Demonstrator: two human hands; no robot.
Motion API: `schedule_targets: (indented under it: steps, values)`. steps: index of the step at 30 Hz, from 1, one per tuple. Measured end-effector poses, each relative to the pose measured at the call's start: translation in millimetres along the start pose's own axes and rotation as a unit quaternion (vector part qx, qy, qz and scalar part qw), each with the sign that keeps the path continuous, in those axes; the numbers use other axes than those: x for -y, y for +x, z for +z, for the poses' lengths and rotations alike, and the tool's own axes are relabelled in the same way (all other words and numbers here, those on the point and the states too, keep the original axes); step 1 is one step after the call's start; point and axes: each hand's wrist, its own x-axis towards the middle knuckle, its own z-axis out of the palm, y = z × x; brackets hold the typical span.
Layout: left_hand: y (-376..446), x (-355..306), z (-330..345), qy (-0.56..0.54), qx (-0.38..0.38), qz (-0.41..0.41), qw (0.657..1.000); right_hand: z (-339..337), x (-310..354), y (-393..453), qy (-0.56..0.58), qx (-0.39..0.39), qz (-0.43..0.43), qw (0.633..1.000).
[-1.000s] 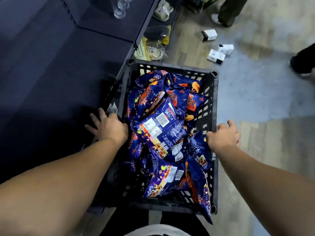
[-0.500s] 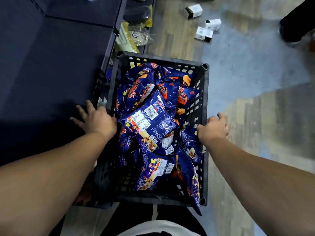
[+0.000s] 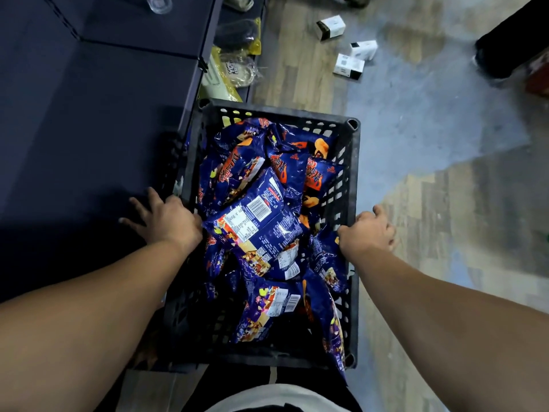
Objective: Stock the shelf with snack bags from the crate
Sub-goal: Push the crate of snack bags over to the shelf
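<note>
A black slotted plastic crate (image 3: 353,173) sits below me, filled with several shiny blue snack bags (image 3: 258,224); one lies on top, back side up with its barcode showing. My left hand (image 3: 166,218) rests on the crate's left rim, fingers spread out over the dark shelf side. My right hand (image 3: 367,231) grips the right rim with curled fingers. The dark blue shelf top (image 3: 89,120) runs along the left of the crate.
On the lower shelf past the crate lie yellow-and-clear packets (image 3: 234,72). Three small white boxes (image 3: 349,66) are scattered on the wood and grey floor. Another person's dark leg (image 3: 511,40) stands at the far right. A glass (image 3: 160,3) stands on the shelf top.
Both hands keep their places on the crate rims. The view has shifted a little, and the crate sits slightly nearer the shelf side in frame.
</note>
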Motion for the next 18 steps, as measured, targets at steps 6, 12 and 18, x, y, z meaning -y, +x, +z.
schedule_targets:
  steps: [6,12,18]
  values:
    - [-2,8,-5,0.007,0.013,-0.007,1.0,-2,5,-7,-0.019,0.005,0.002,1.0]
    - [-2,7,-5,0.015,0.026,-0.013,0.999,5,3,-10,-0.032,0.008,0.011,0.999]
    - [5,12,6,0.04,0.032,-0.005,0.999,13,4,-3,-0.032,0.011,0.01,0.999]
